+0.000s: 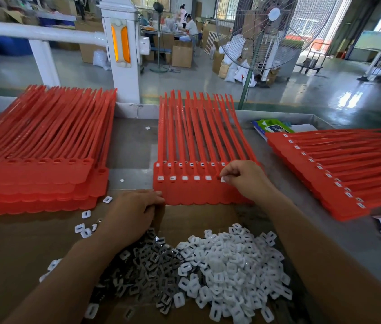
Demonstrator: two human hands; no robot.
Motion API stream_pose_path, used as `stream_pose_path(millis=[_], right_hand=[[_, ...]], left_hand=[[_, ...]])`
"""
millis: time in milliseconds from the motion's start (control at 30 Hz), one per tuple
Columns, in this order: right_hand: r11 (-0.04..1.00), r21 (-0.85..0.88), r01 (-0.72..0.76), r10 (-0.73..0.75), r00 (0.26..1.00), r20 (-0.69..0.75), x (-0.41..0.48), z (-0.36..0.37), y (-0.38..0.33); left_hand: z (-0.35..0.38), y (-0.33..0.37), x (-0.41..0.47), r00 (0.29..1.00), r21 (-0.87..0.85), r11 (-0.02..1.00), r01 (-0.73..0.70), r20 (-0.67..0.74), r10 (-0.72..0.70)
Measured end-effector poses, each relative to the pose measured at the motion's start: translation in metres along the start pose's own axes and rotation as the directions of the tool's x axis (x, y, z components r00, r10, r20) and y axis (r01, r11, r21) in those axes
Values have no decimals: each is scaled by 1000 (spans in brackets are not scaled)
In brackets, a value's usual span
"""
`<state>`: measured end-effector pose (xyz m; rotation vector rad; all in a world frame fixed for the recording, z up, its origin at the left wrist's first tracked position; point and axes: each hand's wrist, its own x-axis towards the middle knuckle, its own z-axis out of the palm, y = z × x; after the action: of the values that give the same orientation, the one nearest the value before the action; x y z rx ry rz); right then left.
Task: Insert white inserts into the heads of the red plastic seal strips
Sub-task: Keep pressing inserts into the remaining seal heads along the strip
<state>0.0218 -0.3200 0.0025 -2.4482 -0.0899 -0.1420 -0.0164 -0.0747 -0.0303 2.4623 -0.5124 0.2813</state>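
Left hand (133, 213) lies palm down, fingers flat; right hand (243, 181) extended forward, fingers pinched together

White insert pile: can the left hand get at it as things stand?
Probably yes. The left hand rests by the corner of the middle red strip sheet, right next to the white insert pile, and nothing lies between them.

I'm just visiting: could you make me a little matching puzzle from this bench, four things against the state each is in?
1 left stack of red strips
2 right stack of red strips
3 right hand
4 left hand

A pinches a white insert
B heads empty
C touches the corner of the middle sheet
D heads already filled

Pairs: 1-B, 2-D, 3-A, 4-C
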Motion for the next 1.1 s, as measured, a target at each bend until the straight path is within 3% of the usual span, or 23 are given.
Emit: stream_pose_path(millis=[233, 567, 767, 1100], right_hand=[[998, 5, -70, 70, 997, -11, 14, 10, 5], [991, -127, -33, 36, 999, 19, 20, 15, 8], [994, -96, -45, 44, 999, -6, 23, 17, 9], [981, 7, -195, 195, 981, -22, 28, 13, 6]], left_hand=[[1, -1, 1, 1000, -4, 1000, -3, 8, 3], [3, -2, 2, 1000, 10, 1000, -11, 6, 11], [4, -2, 3, 1000, 20, 1000, -11, -2, 11], [4, -2, 3, 1000, 29, 999, -18, 13, 17]])
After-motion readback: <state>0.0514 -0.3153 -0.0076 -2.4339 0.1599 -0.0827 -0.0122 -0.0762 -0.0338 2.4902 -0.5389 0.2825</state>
